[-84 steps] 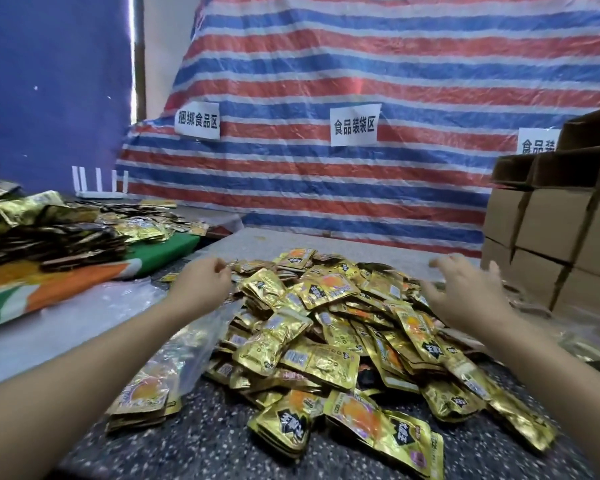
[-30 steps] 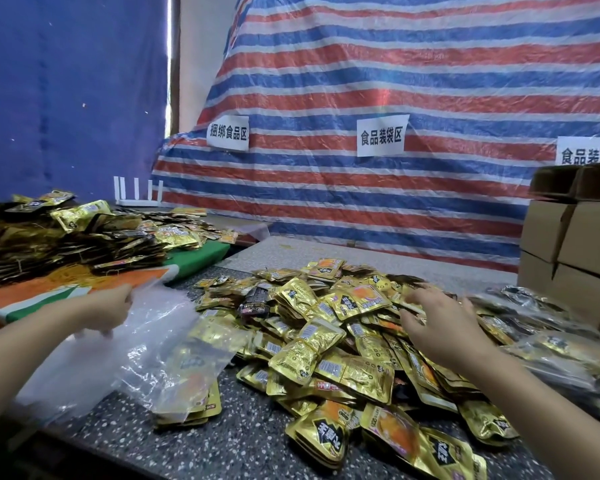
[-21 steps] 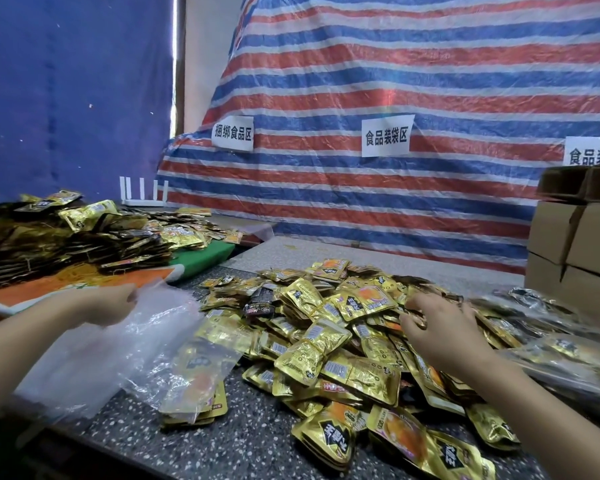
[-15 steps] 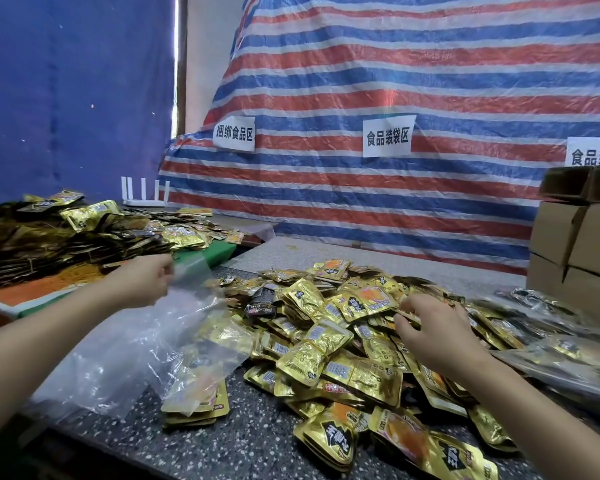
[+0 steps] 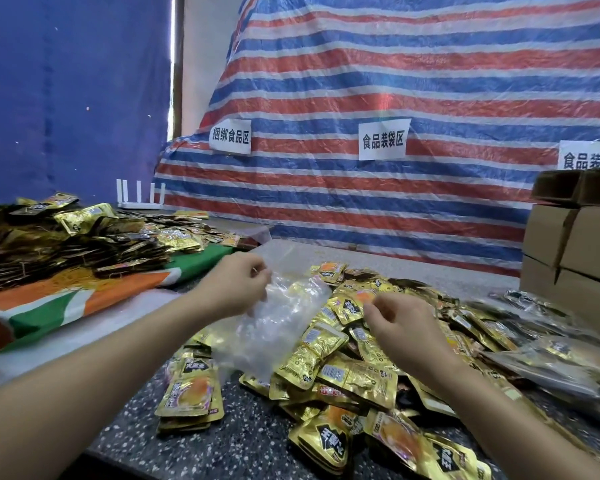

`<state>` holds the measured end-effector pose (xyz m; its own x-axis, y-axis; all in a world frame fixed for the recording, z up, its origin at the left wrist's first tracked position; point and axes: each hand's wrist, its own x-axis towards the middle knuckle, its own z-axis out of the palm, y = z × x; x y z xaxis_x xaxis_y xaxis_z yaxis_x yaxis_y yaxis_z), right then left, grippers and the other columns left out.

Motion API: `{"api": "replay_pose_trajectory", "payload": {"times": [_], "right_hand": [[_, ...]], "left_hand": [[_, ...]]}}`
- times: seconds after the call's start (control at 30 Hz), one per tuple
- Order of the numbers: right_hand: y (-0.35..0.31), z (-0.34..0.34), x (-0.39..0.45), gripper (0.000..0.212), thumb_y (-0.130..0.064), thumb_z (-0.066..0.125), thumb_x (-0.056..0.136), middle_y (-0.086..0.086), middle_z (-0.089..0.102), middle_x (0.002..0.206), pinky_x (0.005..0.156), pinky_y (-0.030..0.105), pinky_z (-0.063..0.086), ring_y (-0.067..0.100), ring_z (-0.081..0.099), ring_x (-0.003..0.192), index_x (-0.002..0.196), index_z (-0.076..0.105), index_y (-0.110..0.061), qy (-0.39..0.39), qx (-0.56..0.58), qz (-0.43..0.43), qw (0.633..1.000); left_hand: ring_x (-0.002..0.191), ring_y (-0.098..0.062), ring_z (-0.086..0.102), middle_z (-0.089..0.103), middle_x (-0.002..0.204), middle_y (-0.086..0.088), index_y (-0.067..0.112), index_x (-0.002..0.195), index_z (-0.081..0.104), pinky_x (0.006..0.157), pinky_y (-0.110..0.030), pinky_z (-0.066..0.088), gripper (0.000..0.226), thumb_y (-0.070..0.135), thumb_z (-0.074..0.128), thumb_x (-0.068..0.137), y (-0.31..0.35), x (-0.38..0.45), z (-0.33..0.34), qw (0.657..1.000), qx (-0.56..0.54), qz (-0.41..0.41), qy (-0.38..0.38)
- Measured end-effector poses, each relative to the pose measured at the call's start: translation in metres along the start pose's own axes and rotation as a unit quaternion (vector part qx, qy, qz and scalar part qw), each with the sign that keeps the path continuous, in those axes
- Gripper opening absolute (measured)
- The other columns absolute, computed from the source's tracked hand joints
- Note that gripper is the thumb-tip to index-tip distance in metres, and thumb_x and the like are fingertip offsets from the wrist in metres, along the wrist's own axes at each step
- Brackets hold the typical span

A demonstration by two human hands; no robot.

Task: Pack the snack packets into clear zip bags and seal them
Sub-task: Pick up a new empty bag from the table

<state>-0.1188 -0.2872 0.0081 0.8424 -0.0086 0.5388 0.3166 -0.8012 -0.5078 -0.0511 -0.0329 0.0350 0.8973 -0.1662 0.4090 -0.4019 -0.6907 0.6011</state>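
The left hand [image 5: 238, 285] pinched the clear zip bag's [image 5: 274, 323] mouth above the snack packets [image 5: 357, 344] heaped mid-desk. The right hand [image 5: 400, 325], fingers curled, seemingly held one packet, though I couldn't tell. Spreading the mouth wide first would have eased filling.

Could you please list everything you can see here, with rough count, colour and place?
snack packets: many, gold, heaped mid-table
small stack of packets: a few, gold, near table edge, left of the heap
clear zip bag: one, transparent, held over the heap's left side
filled clear bags: several, right of the heap
second packet pile: many, gold and dark, far left on a striped cloth
cardboard boxes: several, brown, stacked at right
tarp: one, red, blue and white, behind
paper signs: three, white, on the tarp
table: one, dark speckled
left hand: pinches the bag's top
right hand: fingers curled over the heap; grip unclear
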Motion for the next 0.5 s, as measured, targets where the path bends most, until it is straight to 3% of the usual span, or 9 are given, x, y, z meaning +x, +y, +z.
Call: {"api": "replay_pose_trajectory", "payload": {"times": [0.07,0.2,0.33,0.5], "right_hand": [[-0.012,0.002,-0.002,0.035,-0.03,0.054,0.1,0.008,0.062,0.067,0.049,0.021,0.037,0.004,0.045,0.052,0.073,0.064,-0.009,-0.03,0.029,-0.004,0.999],[-0.027,0.005,-0.006,0.031,-0.031,0.054,0.099,0.015,0.068,0.083,0.064,0.037,0.05,0.025,0.06,0.07,0.083,0.066,-0.008,-0.083,0.077,0.006,0.994],[-0.024,0.006,-0.007,0.025,-0.033,0.055,0.099,0.006,0.067,0.084,0.065,0.031,0.046,0.019,0.059,0.073,0.087,0.065,-0.013,-0.096,0.062,0.028,0.993],[-0.016,0.002,-0.011,0.024,-0.031,0.054,0.099,0.006,0.072,0.083,0.078,0.043,0.056,0.022,0.069,0.081,0.088,0.067,-0.014,-0.082,0.117,0.089,0.986]], "left_hand": [[0.047,-0.012,0.065,0.071,0.078,-0.005,0.01,0.09,0.06,0.043,-0.023,0.047,0.02,0.022,0.049,0.102,0.012,-0.002,0.013,0.996,-0.07,-0.04,-0.044],[0.056,-0.014,0.07,0.071,0.085,-0.009,0.008,0.094,0.061,0.048,-0.022,0.052,0.019,0.019,0.047,0.101,0.031,-0.009,0.035,0.979,-0.164,-0.068,-0.1],[0.067,-0.012,0.073,0.072,0.09,-0.006,0.008,0.092,0.063,0.052,-0.02,0.052,0.02,0.019,0.049,0.099,0.045,-0.016,0.056,0.971,-0.203,-0.071,-0.107],[0.067,-0.02,0.073,0.074,0.083,-0.008,0.007,0.083,0.068,0.051,-0.024,0.053,0.024,0.012,0.048,0.096,0.06,-0.025,0.07,0.943,-0.301,-0.09,-0.113]]}}
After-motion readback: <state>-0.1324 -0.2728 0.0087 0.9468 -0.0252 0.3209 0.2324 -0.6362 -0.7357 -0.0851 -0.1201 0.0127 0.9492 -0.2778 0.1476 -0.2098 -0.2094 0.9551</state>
